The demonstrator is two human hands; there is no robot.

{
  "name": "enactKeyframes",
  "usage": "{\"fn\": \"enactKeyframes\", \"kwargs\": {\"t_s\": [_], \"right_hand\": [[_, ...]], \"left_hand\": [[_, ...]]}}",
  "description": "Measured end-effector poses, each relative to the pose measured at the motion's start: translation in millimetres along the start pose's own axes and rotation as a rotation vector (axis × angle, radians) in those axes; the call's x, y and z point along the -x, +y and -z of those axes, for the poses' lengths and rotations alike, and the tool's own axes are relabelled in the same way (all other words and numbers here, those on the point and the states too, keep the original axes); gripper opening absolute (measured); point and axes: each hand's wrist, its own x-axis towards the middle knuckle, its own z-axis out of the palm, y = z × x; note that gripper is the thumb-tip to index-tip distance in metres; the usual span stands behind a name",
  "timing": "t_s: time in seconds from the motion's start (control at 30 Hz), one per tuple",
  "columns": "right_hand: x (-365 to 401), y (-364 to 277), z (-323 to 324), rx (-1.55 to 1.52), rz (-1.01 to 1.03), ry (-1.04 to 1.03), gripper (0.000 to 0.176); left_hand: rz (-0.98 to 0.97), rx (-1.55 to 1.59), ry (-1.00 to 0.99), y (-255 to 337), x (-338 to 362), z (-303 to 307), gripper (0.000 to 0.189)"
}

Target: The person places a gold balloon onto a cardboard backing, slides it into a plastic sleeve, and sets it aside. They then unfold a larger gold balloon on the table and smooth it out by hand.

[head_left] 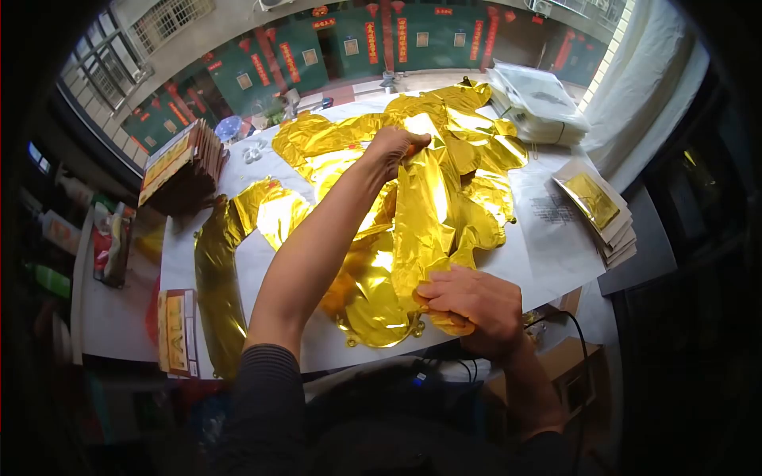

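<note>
Head view: left hand (393, 147) looks pinched on the far end of the foil strip (421, 214) and right hand (468, 305) fingers are clenched on its near end at the counter (254, 270) edge, over the foil pile (468, 135), so too hard a pull w/ both hands could prob. crease or tear it.

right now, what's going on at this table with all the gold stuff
A person holds a long gold foil balloon lengthwise on a white table. The left hand is closed on its far end; the right hand pinches its near end by the table edge. Crumpled gold foil pieces lie heaped under it, and stacked clear plastic packets sit far right.
</note>
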Motion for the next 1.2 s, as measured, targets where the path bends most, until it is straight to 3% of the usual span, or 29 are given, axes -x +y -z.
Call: {"fn": "enactKeyframes", "kwargs": {"t_s": [0.1, 0.17, 0.23, 0.37, 0.4, 0.43, 0.5, 0.6, 0.7, 0.77, 0.8, 0.83, 0.93, 1.2], "right_hand": [[9, -15, -5, 0.0, 0.007, -0.03, 0.012], [18, -16, -10, -0.012, -0.014, -0.03, 0.01], [23, -18, -16, 0.016, -0.053, -0.036, 0.009], [30, -19, -21, 0.022, -0.051, -0.01, 0.012], [31, -20, -22, 0.021, -0.063, -0.009, 0.012], [31, -21, -22, 0.019, -0.067, -0.014, 0.012], [26, -22, -22, 0.049, -0.034, -0.007, 0.012], [25, -26, -19, 0.048, -0.065, 0.036, 0.011], [26, -28, -27, 0.048, -0.085, 0.062, 0.009], [29, -27, -34, 0.124, -0.061, 0.051, 0.009], [30, -28, -38, 0.109, -0.069, 0.036, 0.012], [32, -28, -43, 0.106, -0.067, 0.032, 0.012], [42, -27, -59, 0.129, -0.07, -0.057, 0.021], [48, -34, -79, 0.175, -0.148, -0.268, 0.032]], "left_hand": [[-0.133, 0.064, -0.018, 28, 36, -5, 0.018], [-0.258, 0.219, -0.08, 17, 13, 4, 0.022], [-0.222, -0.06, -0.081, 18, 20, 6, 0.02], [-0.275, 0.367, -0.482, 60, 56, 5, 0.016], [-0.466, 0.249, -0.249, 52, 47, 4, 0.015], [-0.384, 0.294, -0.272, 47, 38, -4, 0.017], [-0.344, -0.047, -0.375, 43, 27, 10, 0.018], [-0.372, 0.219, -0.363, 57, 36, 14, 0.012], [-0.356, 0.249, -0.482, 72, 32, 35, 0.017], [-0.333, 0.273, -0.376, 58, 25, 54, 0.042], [-0.625, 0.123, -0.238, 53, -30, 66, 0.023], [-0.411, 0.092, -0.075, 53, 3, 68, 0.026], [-0.291, -0.356, 0.122, 32, 20, 92, 0.031], [-0.245, -0.241, 0.1, -6, 27, 137, 0.03]]}}
